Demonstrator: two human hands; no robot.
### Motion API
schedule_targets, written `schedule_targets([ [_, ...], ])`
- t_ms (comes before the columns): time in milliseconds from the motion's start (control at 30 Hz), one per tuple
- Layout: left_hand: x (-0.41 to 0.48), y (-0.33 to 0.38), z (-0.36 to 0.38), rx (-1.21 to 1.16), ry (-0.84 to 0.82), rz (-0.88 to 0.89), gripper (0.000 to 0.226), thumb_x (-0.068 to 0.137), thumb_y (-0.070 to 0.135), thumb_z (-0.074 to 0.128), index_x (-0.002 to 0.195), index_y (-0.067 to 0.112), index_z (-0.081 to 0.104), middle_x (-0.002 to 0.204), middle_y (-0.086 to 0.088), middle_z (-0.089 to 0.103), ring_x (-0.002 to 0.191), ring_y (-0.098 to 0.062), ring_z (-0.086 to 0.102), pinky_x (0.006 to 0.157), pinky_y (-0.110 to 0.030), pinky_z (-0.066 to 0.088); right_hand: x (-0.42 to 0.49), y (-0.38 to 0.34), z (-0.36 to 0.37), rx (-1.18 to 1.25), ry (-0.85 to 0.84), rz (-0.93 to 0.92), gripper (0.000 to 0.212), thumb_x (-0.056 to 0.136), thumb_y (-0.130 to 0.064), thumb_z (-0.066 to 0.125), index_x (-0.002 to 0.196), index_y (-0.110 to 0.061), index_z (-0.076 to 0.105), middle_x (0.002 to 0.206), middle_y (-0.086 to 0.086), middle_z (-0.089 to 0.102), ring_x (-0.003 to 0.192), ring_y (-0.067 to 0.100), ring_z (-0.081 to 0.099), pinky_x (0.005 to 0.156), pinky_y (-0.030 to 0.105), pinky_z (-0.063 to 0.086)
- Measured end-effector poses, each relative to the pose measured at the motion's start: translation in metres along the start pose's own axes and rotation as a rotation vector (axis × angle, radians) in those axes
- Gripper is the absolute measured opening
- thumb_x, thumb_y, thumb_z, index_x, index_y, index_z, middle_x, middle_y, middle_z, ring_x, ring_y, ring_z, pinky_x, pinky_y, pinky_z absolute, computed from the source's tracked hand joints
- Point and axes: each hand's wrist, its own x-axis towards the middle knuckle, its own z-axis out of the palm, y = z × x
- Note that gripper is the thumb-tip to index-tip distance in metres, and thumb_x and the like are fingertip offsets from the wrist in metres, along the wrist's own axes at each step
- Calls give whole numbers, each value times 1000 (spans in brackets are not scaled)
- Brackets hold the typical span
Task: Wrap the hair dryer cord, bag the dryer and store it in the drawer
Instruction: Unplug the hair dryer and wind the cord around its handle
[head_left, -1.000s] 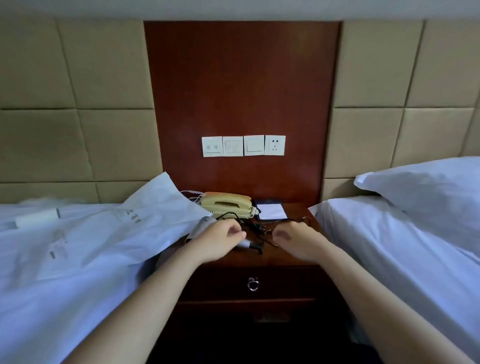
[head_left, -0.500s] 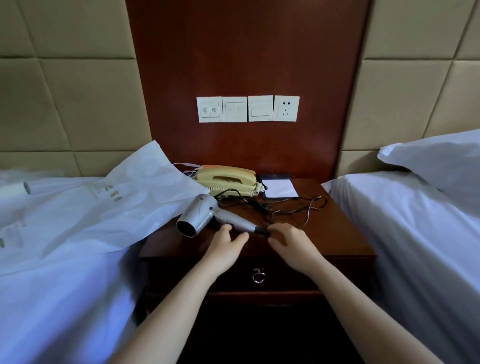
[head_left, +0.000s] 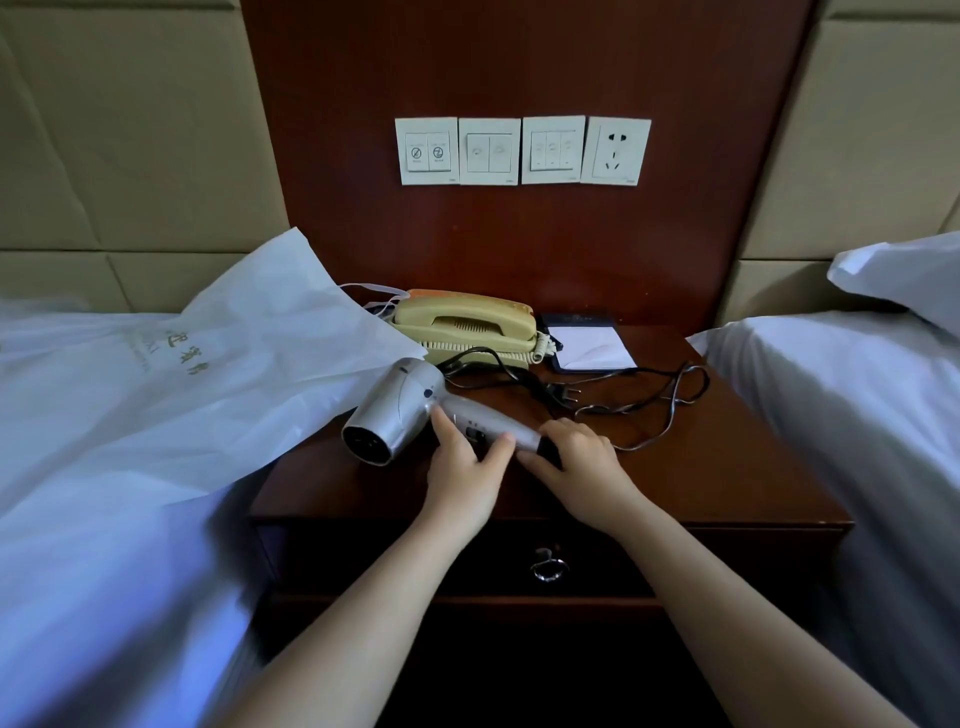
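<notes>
The silver dryer (head_left: 395, 410) lies on its side on the nightstand (head_left: 727, 467), toward the front left of the top, with its nozzle pointing front-left and its handle running right. The left hand (head_left: 462, 478) holds the middle of the handle, forefinger laid up along it and thumb pressed on the near side beside the switch. The right hand (head_left: 576, 462) is curled over the black end of the handle, where the cord (head_left: 675, 395) comes out; its fingertips are hidden under the hand. The cord lies unwound in loose black loops across the right half of the top, and its plug (head_left: 566, 397) rests free just behind the handle.

A white bag (head_left: 234, 364) is spread over the left bed (head_left: 104, 571), one corner hanging onto the nightstand and touching the back of the dryer. It bears green printed characters (too blurred to read). The drawer (head_left: 675, 561) below the top is closed, a metal ring pull (head_left: 545, 564) at its middle.

Behind the dryer sit a yellow phone (head_left: 462, 325) and, to its right, a notepad (head_left: 592, 345) in a dark holder with small unreadable gold lettering. On the wood panel above are three switch plates (head_left: 488, 150) with icons, then a socket (head_left: 615, 150). A pillow (head_left: 904, 280) lies on the right bed (head_left: 857, 415).
</notes>
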Motion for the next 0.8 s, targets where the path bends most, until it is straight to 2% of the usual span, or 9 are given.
schedule_targets([
  [67, -1, 4, -1, -189, 51, -39, 88, 93, 31, 53, 150, 15, -12, 152, -10, 33, 139, -18, 32, 112, -31, 26, -1, -2, 0, -12, 42, -69, 22, 93, -38, 48, 90, -17, 48, 86, -3, 47, 83, 16, 42, 76, 29, 26],
  [133, -5, 11, -1, -291, 81, -56, 86, 95, 27, 51, 149, 13, -14, 145, -4, 45, 128, -8, 37, 99, -23, 28, -5, -5, 0, 10, 102, -146, 24, 94, -35, 48, 81, -16, 42, 77, -4, 45, 73, 16, 41, 70, 26, 26],
  [233, -8, 17, 2, -361, 129, -26, 80, 95, 23, 51, 150, 7, -6, 136, -1, 54, 112, 0, 40, 91, -18, 29, -11, -7, -7, 167, 117, -141, 28, 94, -32, 50, 78, -9, 43, 71, 0, 50, 66, 21, 51, 57, 29, 36],
  [300, -5, 24, 3, -433, 140, 16, 61, 95, 19, 53, 147, 6, 23, 129, -3, 59, 107, -1, 50, 83, -12, 38, -16, -6, -14, 244, 124, -140, 27, 94, -32, 51, 83, -9, 44, 72, 3, 54, 66, 22, 57, 59, 38, 44],
  [367, -2, 33, 7, -530, 158, 58, 31, 93, 15, 55, 123, 9, 51, 112, -4, 66, 100, -10, 61, 78, -12, 45, -22, -8, -19, 275, 134, -179, 23, 93, -34, 52, 89, -12, 45, 70, -2, 53, 63, 20, 56, 58, 39, 43],
  [433, -2, 42, 11, -722, 168, 56, 20, 93, 9, 55, 112, 11, 51, 95, 0, 64, 89, -13, 67, 78, -22, 51, -25, -11, -21, 274, 129, -220, 20, 92, -36, 53, 95, -17, 48, 70, -6, 54, 62, 18, 55, 56, 37, 42],
  [533, -1, 52, 9, -880, 203, 17, 28, 93, 7, 54, 118, 9, 40, 88, -2, 56, 67, -12, 64, 62, -24, 56, -24, -12, -27, 226, 107, -248, 21, 88, -38, 58, 100, -23, 51, 73, -9, 58, 63, 14, 56, 57, 33, 43],
  [700, 13, 46, -13, -731, 246, 39, 23, 94, 15, 54, 113, 11, 42, 83, -2, 54, 50, -8, 58, 49, -27, 52, -19, 2, -40, 6, -20, -226, 15, 84, -36, 63, 94, -27, 59, 81, -12, 59, 78, 15, 60, 60, 26, 39],
  [800, 15, 40, -26, -652, 255, 18, 17, 92, 18, 57, 103, 11, 46, 76, -2, 53, 49, -12, 53, 43, -25, 48, -18, 11, -45, -96, -44, -207, 12, 85, -34, 62, 87, -23, 62, 85, -5, 64, 84, 19, 60, 64, 30, 41],
])
